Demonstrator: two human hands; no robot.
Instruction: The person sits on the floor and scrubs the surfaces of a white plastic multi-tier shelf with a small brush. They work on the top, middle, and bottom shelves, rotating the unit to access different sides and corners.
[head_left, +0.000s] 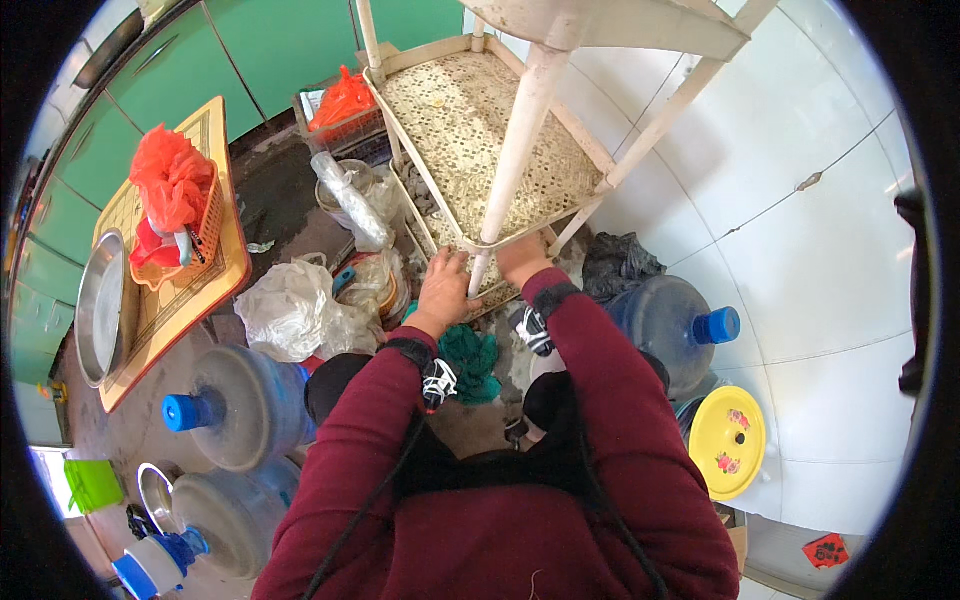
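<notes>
A cream plastic shelf rack (517, 142) with speckled, stained shelves stands before me. My left hand (444, 291) lies against the rim of its bottom shelf, left of the front leg, thumb toward the leg. Whether it grips the rim is unclear. Under the front edge of the middle shelf reaches my right hand (523, 261); that edge hides its fingers and anything they may hold. A crumpled green cloth (469, 364) is on the floor below my left hand. Beside my right forearm lie a black plastic bag (619, 264) and a large water bottle (660, 330).
White plastic bags (296, 311) and a bucket (334, 191) holding wrapped plastic crowd the left. Water bottles (236, 409) lie farther down. A small table (214, 247) carries an orange basket (206, 255) and metal basin (105, 307). A tiled wall (810, 247) bounds the right, near a yellow lid (724, 442).
</notes>
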